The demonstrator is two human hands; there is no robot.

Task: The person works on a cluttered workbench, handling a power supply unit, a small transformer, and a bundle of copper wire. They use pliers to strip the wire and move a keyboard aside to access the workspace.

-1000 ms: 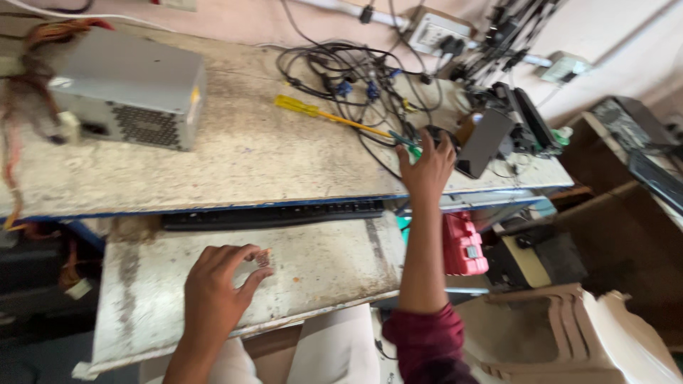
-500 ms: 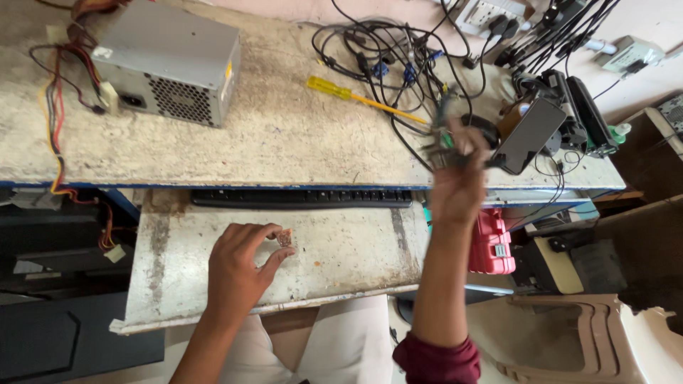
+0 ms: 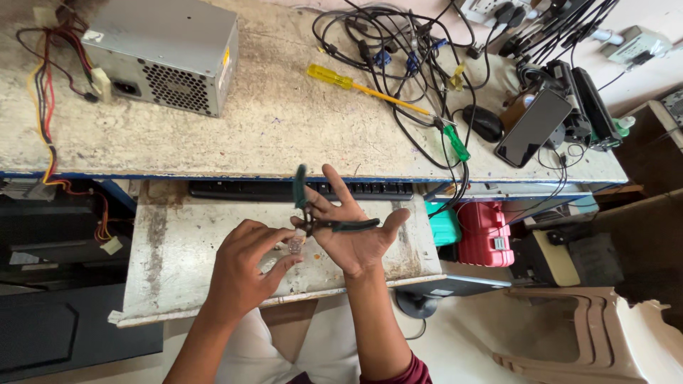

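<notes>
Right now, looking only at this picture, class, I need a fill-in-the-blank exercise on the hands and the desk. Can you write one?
1. The right hand holds pliers with ____ handles.
2. The left hand pinches a small clear ____.
3. The screwdriver lying on the desk has a ____ handle.
4. The grey power supply box sits at the desk's far ____ corner.

Missing words: green; connector; yellow; left
</notes>
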